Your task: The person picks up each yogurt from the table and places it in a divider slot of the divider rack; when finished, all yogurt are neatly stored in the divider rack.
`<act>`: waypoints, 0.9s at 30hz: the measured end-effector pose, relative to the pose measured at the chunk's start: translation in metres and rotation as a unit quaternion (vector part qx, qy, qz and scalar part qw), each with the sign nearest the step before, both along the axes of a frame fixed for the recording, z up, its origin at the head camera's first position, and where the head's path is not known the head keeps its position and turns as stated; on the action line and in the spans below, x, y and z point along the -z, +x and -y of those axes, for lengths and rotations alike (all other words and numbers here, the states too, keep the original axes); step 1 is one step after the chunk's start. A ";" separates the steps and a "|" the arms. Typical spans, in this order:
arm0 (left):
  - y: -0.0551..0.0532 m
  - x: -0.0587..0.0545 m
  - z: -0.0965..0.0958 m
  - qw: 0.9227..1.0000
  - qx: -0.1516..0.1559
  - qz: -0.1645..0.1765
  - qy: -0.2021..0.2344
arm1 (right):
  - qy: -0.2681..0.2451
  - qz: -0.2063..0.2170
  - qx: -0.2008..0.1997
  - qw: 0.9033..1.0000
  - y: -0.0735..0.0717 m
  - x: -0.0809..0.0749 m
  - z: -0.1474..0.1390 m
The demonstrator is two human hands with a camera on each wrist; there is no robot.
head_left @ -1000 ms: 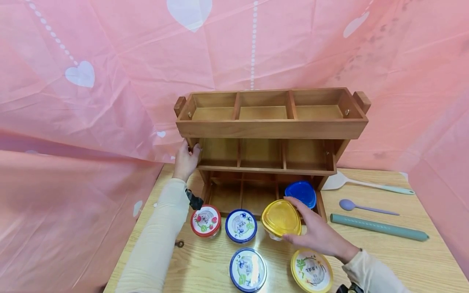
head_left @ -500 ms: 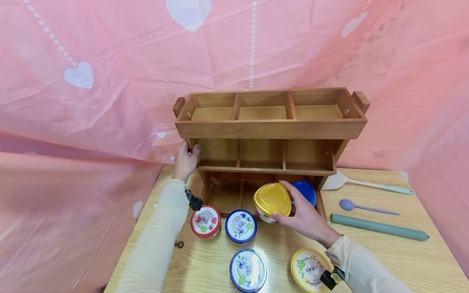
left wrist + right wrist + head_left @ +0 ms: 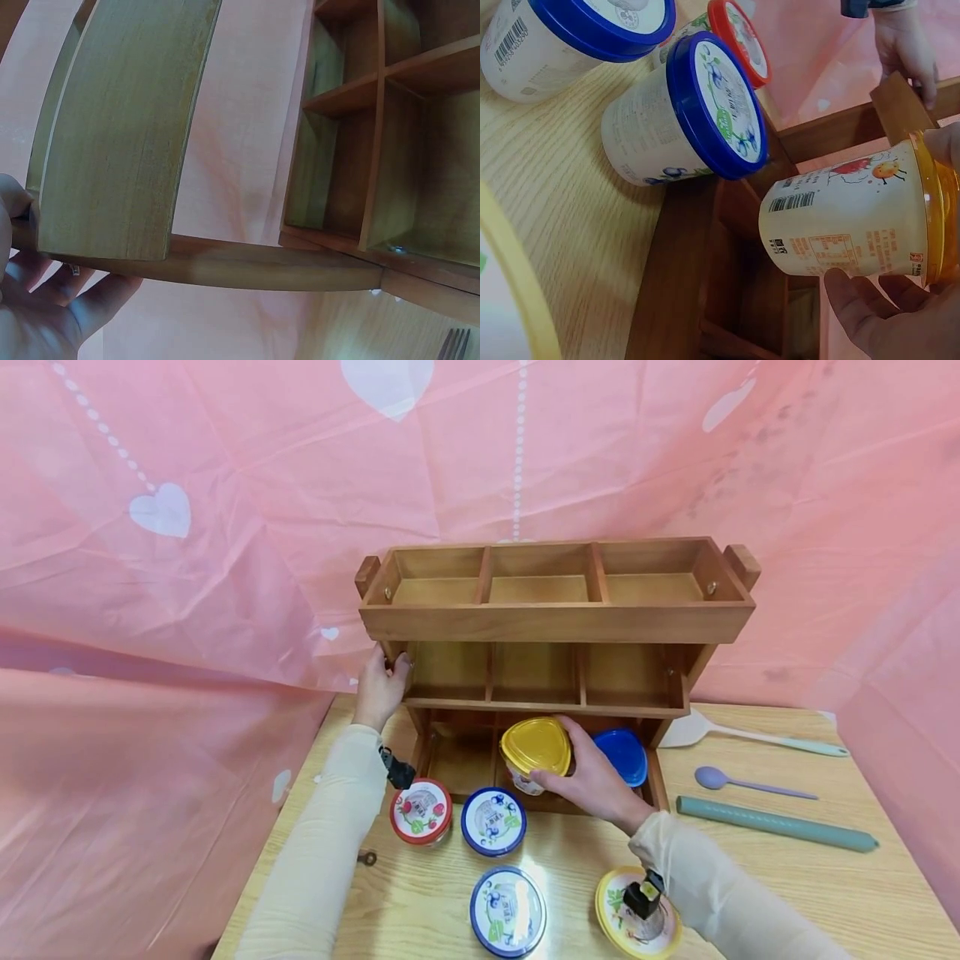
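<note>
My left hand [image 3: 380, 691] grips the left side of a three-tier wooden box [image 3: 555, 625] at its middle tray. In the left wrist view, the fingers [image 3: 97, 300] pass under a wooden strut [image 3: 277, 270]. My right hand [image 3: 596, 785] holds a tub with a clear yellow lid [image 3: 536, 745], slightly tilted, over the middle compartment of the bottom tier. Its thumb and fingers lie around the tub, as the right wrist view shows. A blue-lidded tub [image 3: 622, 757] sits in the right compartment of that tier. The upper two trays hold nothing.
In front of the box stand a red-lidded tub [image 3: 421, 812], two tubs with blue rims [image 3: 493, 822] and a yellow-rimmed one [image 3: 637, 914]. A spatula [image 3: 750, 737], a purple spoon [image 3: 750, 787] and a green stick [image 3: 776, 823] lie at right. Fork tines [image 3: 455, 345] show left of the box.
My right hand has carried the yellow-lidded tub left and away from me, from the bottom tier's front edge to over its middle compartment. The left hand keeps its place.
</note>
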State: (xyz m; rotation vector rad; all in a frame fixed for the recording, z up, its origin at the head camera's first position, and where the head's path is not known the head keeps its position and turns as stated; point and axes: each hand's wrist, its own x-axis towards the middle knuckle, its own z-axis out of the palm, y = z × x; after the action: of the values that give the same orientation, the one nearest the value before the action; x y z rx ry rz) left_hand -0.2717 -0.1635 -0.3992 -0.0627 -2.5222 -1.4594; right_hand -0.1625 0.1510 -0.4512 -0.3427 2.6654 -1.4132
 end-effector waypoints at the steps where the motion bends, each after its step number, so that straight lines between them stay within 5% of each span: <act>1: 0.000 0.000 0.000 1.000 0.001 -0.002 0.001 | -0.001 0.003 0.001 1.000 -0.001 0.001 0.002; 27: 0.000 -0.001 0.000 1.000 0.000 0.004 0.004 | -0.016 0.046 0.071 0.996 -0.021 0.046 0.033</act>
State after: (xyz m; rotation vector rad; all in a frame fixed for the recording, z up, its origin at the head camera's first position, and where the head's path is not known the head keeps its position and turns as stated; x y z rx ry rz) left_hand -0.2713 -0.1639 -0.3984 -0.0558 -2.5212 -1.4730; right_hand -0.1836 0.1175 -0.4975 -0.0895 2.6415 -1.4717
